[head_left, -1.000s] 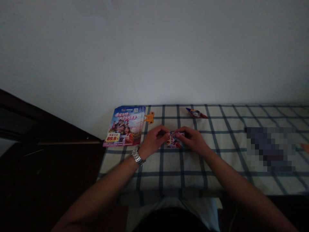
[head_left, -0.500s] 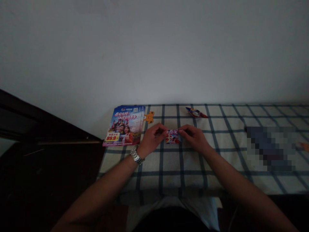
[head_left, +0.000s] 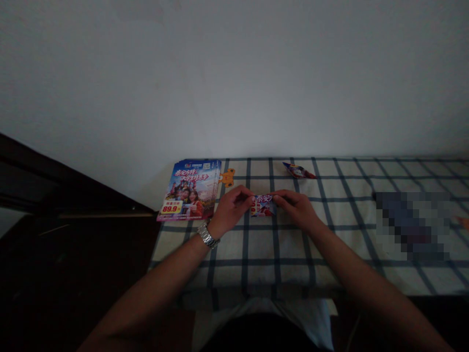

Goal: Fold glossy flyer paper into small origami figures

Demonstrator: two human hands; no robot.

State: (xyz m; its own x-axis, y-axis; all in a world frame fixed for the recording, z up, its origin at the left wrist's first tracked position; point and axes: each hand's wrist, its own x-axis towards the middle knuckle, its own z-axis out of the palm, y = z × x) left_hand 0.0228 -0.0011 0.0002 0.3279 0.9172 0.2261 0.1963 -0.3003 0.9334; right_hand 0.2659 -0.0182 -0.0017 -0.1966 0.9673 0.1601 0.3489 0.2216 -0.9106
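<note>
A small folded flyer [head_left: 263, 205], printed in blue, red and white, sits low over the checked tablecloth [head_left: 278, 244] between both my hands. My left hand [head_left: 230, 208], with a metal watch on the wrist, pinches its left edge with closed fingers. From the other side my right hand [head_left: 298, 208] pinches its top right edge. Both forearms reach in from the bottom of the view.
A stack of colourful flyers [head_left: 190, 189] lies at the table's left end, with a small orange figure [head_left: 227, 177] beside it. A folded paper piece [head_left: 298, 171] rests near the wall. A blurred dark patch [head_left: 412, 222] lies at the right. Dark furniture stands left of the table.
The folded flyer has become smaller and flatter, and its printed top edge now faces up. Both hands shifted slightly away from me.
</note>
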